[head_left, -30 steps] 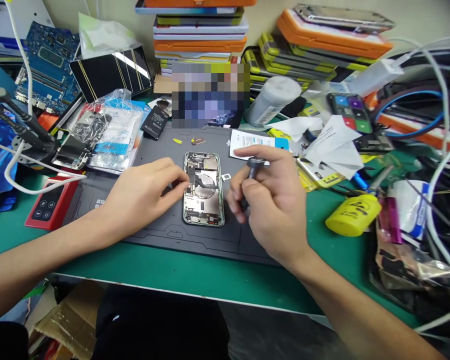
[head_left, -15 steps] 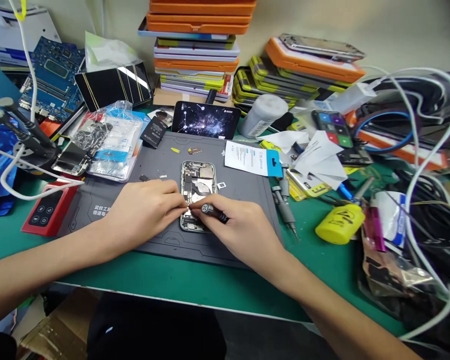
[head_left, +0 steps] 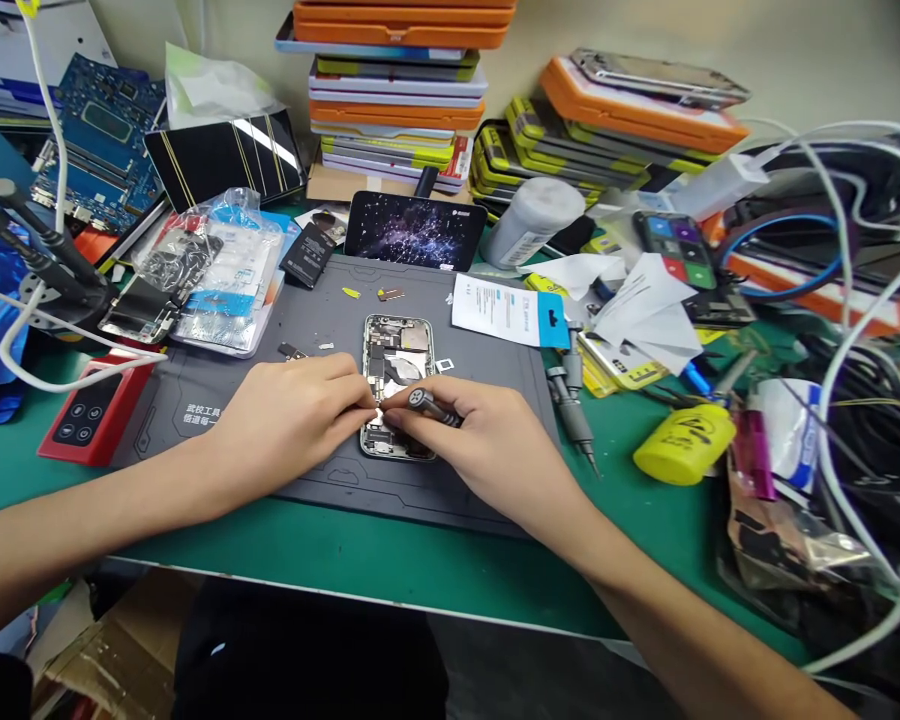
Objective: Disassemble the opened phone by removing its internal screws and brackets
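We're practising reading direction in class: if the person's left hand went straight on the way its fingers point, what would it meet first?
Probably the right hand, whose fingertips lie just ahead of the left hand over the opened phone; depth is unclear, so the phone might come first.

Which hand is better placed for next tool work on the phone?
Probably the right hand: it holds the dark tool over the phone. The left hand, at the phone's left edge, shows no tool.

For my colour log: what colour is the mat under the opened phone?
The mat is dark grey, seen best in the head view.
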Demonstrator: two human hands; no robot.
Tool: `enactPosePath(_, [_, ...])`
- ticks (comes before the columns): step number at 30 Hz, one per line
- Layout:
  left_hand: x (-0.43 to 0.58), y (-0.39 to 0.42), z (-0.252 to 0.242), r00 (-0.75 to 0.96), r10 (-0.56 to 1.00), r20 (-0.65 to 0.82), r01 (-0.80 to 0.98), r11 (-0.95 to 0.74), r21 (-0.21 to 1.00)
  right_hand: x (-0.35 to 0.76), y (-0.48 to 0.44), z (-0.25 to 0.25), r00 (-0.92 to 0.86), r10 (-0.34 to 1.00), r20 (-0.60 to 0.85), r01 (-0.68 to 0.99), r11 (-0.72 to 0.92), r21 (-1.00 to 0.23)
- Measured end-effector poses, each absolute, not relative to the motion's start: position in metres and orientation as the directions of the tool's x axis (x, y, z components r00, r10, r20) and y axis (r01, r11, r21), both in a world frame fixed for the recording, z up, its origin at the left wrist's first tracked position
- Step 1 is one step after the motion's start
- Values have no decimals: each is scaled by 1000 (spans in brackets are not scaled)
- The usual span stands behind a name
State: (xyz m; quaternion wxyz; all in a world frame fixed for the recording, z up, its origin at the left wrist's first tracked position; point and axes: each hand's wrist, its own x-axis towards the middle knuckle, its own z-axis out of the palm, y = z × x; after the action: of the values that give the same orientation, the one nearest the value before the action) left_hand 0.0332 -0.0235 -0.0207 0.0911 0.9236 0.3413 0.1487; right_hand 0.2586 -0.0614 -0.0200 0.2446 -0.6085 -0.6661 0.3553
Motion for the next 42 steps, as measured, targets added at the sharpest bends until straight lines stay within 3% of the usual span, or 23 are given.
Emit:
enactPosePath(14, [33, -22, -20, 713, 676, 188, 601, -727, 332, 255, -59, -18, -119, 982, -148, 644, -38, -764])
enactPosePath(21, [34, -21, -18, 686, 709, 164, 593, -675, 439, 256, -58, -18, -130, 980, -151, 628, -37, -777])
enactPosePath(27, [33, -19, -17, 680, 715, 163, 564, -652, 506, 256, -61, -23, -72, 995, -75, 527, -26, -850])
enactPosePath(34, [33, -19, -15, 682, 705, 195, 507, -648, 568, 258, -62, -26, -13, 996, -91, 383, -79, -920])
enactPosePath(42, [33, -23, -17, 759, 608, 231, 447, -746, 493, 258, -62, -26, -17, 995, -103, 355, -90, -931])
